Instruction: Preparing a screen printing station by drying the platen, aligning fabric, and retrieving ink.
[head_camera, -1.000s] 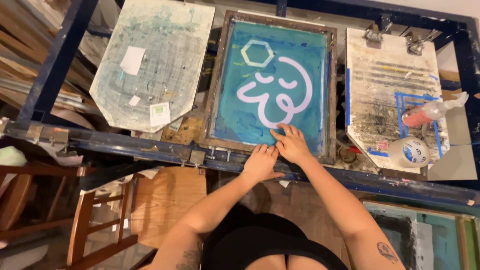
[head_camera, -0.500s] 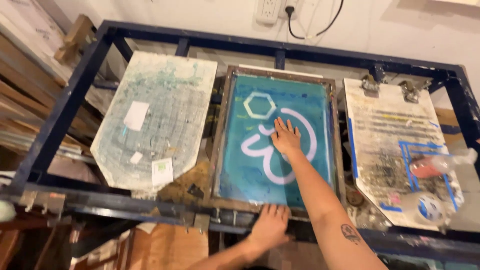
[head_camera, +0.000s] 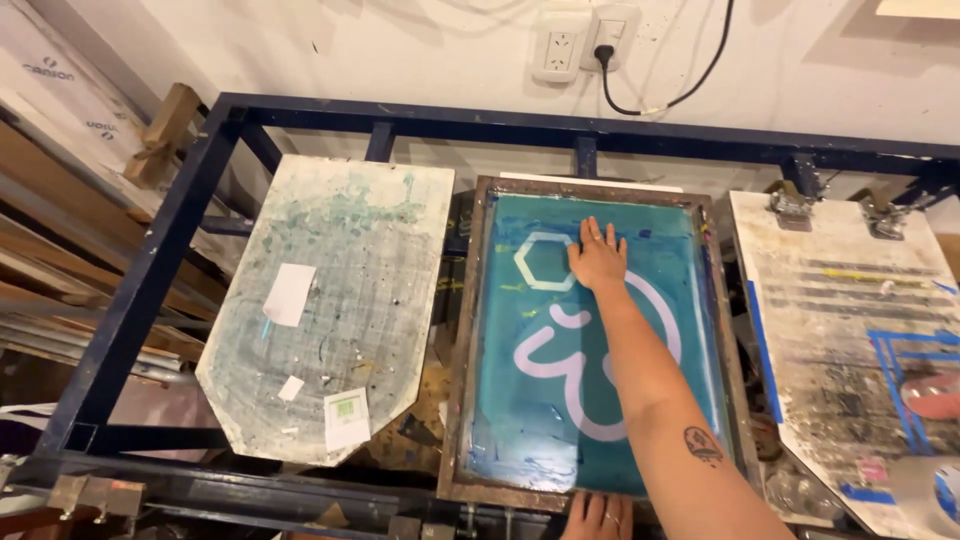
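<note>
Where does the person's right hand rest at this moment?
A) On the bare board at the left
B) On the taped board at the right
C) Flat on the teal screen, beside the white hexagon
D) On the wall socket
C: the right hand lies flat, fingers spread, on the teal screen, just right of the white hexagon.

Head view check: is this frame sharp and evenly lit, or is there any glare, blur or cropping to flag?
Head view: sharp overall, with soft, even indoor light and no hard shadows; mild sheen on the teal screen near its lower edge, no blown-out glare; the right hand is crisp, flat on the mesh; the left hand is cut off by the bottom edge; slight wide-angle bending of the blue frame.
</note>
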